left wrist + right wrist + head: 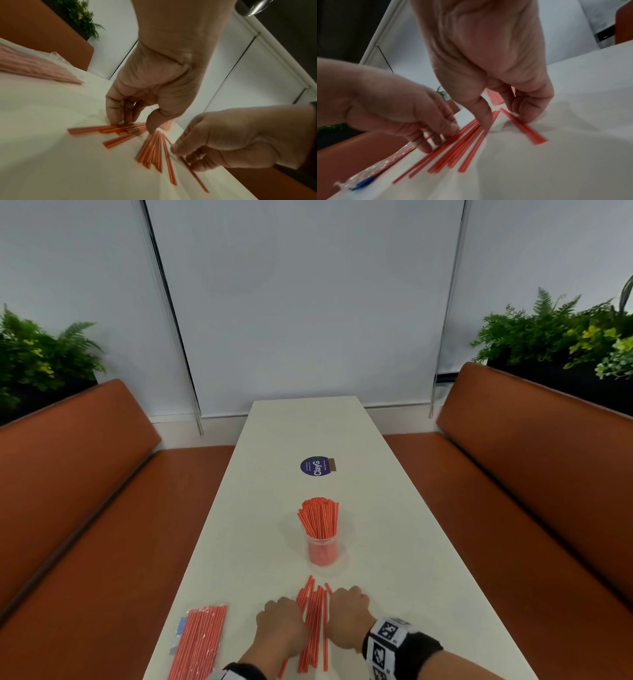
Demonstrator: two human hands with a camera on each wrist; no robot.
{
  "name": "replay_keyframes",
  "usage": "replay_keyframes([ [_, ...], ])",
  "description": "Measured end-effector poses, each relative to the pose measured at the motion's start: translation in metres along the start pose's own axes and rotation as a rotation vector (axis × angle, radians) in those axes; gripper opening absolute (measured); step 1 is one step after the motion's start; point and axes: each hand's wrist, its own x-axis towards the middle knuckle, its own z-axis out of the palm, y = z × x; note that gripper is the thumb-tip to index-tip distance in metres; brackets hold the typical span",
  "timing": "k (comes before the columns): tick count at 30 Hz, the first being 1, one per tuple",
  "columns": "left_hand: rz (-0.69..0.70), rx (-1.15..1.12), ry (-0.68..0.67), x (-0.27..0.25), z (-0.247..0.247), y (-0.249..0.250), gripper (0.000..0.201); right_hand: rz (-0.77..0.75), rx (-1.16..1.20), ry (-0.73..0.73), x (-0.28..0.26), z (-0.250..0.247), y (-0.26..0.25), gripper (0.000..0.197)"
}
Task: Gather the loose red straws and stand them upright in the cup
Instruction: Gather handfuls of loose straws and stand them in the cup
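Several loose red straws (314,631) lie side by side on the white table (394,542), near its front edge. My left hand (284,621) sits on their left side with bent fingers and thumb pinching across several straws (130,128). My right hand (346,611) is on their right; its thumb presses the bundle while its curled fingers (527,116) hold one straw (525,128) lying apart. Just beyond them, a clear cup (322,553) stands upright, full of red straws.
A sealed plastic pack of red straws (200,638) lies at the table's front left corner. A round purple sticker (315,466) is on the table beyond the cup. Orange benches (102,508) run along both sides of the narrow table.
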Motion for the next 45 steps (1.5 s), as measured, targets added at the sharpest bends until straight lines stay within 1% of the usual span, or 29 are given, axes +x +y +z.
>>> replay_keyframes([
  [3,-0.003,-0.092,-0.026,-0.002,-0.003,0.006,0.034,-0.064,0.046,0.003,-0.001,0.004,-0.010,0.029],
  [5,-0.007,-0.193,-0.032,-0.003,-0.005,0.009,0.028,-0.074,0.106,0.002,-0.001,0.005,-0.016,0.031],
  [6,-0.008,-0.252,-0.032,-0.003,-0.006,0.010,0.022,-0.072,0.138,-0.001,-0.001,0.004,-0.018,0.030],
  [7,-0.010,-0.315,-0.030,-0.003,-0.007,0.010,0.015,-0.074,0.167,-0.012,-0.002,0.003,-0.020,0.024],
  [8,-0.016,-0.374,-0.026,-0.002,-0.007,0.009,0.014,-0.104,0.199,-0.012,-0.002,0.001,-0.021,0.016],
  [9,-0.030,-0.442,-0.022,0.001,-0.006,0.008,0.017,-0.123,0.247,-0.014,-0.001,0.000,-0.022,0.018],
  [10,-0.046,-0.510,-0.021,0.004,-0.005,0.008,0.015,-0.135,0.283,-0.001,0.001,0.000,-0.020,0.027],
  [11,-0.060,-0.579,-0.023,0.006,-0.003,0.007,0.011,-0.130,0.334,0.016,0.001,-0.001,-0.020,0.032],
  [12,-0.083,-0.647,-0.025,0.011,-0.001,0.006,0.013,-0.126,0.371,0.046,0.001,-0.001,-0.019,0.034],
  [14,-0.124,-0.784,-0.040,0.025,0.009,0.003,0.021,-0.081,0.446,0.061,-0.001,-0.002,-0.020,0.034],
  [17,-0.177,-0.959,-0.107,0.037,0.018,-0.001,0.022,0.000,0.580,0.021,-0.001,0.000,-0.023,0.031],
  [20,-0.193,-1.070,-0.139,0.021,0.005,0.003,0.014,0.043,0.669,-0.012,-0.001,0.000,-0.025,0.025],
  [22,-0.197,-1.125,-0.150,0.014,-0.001,0.005,0.011,0.056,0.679,-0.029,-0.001,-0.003,-0.026,0.023],
  [25,-0.208,-1.184,-0.181,0.015,-0.003,0.005,0.016,0.060,0.696,-0.053,0.000,-0.007,-0.026,0.023],
  [28,-0.211,-1.197,-0.200,0.014,-0.005,0.004,0.017,0.041,0.654,-0.069,0.000,-0.008,-0.026,0.016],
  [29,-0.212,-1.198,-0.199,0.014,-0.004,0.004,0.019,0.034,0.632,-0.066,0.000,-0.008,-0.026,0.017],
  [31,-0.216,-1.218,-0.192,0.013,-0.003,0.002,0.021,0.032,0.571,-0.040,0.002,-0.006,-0.027,0.028],
  [32,-0.214,-1.233,-0.195,0.012,-0.004,0.003,0.020,0.033,0.560,-0.024,0.003,-0.004,-0.027,0.029],
  [33,-0.208,-1.246,-0.191,0.012,-0.003,0.003,0.018,0.031,0.570,-0.008,0.005,-0.001,-0.028,0.027],
  [35,-0.183,-1.234,-0.157,0.013,-0.001,0.003,0.016,0.010,0.589,0.013,0.003,0.000,-0.031,0.014],
  [38,-0.142,-1.193,-0.095,0.013,-0.001,0.003,0.013,-0.027,0.591,0.028,0.002,0.000,-0.032,0.022],
  [41,-0.125,-1.177,0.003,0.016,-0.003,0.000,0.013,-0.098,0.569,0.022,0.002,-0.002,-0.030,0.025],
  [43,-0.133,-1.209,0.046,0.016,-0.006,0.000,0.017,-0.130,0.660,0.032,0.002,0.000,-0.029,0.029],
  [45,-0.133,-1.262,0.056,0.015,-0.008,0.001,0.020,-0.148,0.720,0.054,0.000,0.002,-0.030,0.028],
])
